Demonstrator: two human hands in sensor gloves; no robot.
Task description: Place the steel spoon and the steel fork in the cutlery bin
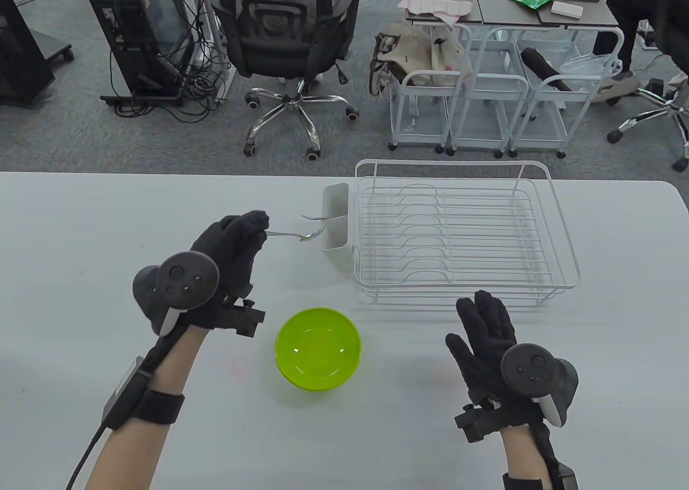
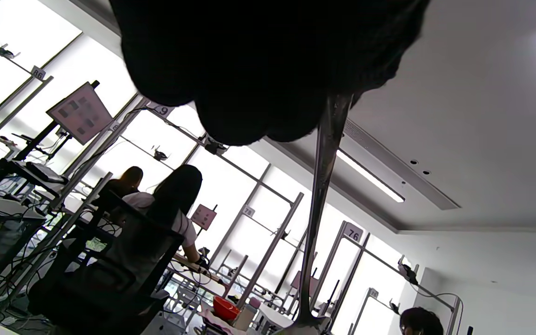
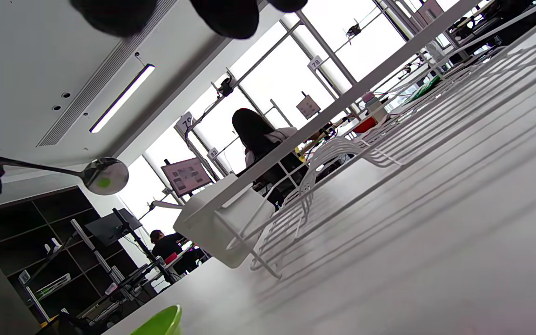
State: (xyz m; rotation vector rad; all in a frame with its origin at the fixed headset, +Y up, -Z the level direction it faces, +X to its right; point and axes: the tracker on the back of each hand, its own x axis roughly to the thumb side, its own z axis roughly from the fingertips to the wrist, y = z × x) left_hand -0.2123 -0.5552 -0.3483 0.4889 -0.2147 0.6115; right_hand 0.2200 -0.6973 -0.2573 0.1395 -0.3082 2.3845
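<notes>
A: Where is the steel spoon point(image 1: 295, 235) just now?

B: Held by the handle end in the left hand point(image 1: 229, 253); those fingers point(image 1: 253, 226) are closed narrowly round it. The shaft runs out level from them, and the bowl hangs at the near lip of the cutlery bin point(image 1: 336, 226), which is hooked on the dish rack point(image 1: 463, 226).

A: And the steel fork point(image 1: 313, 217)?

B: Just beyond the spoon's bowl a second thin utensil lies across the bin's rim. I take it for the fork, though it is too small to be sure.

A: How will the spoon handle?

B: Light, stiff and smooth, I judge, so it may slip or swivel in a glove. A hold at the handle end suits, since the bowl can tip down first.

A: Room to move?

B: The bin's mouth is narrow with a divider, and its thin wall is the edge to clear. The green bowl point(image 1: 317, 347) sits on the table point(image 1: 81, 231) nearer the person than the fingers, apart from the path. The right hand point(image 1: 495, 344) hovers with fingers spread, holding nothing, beside the rack's near rail.
</notes>
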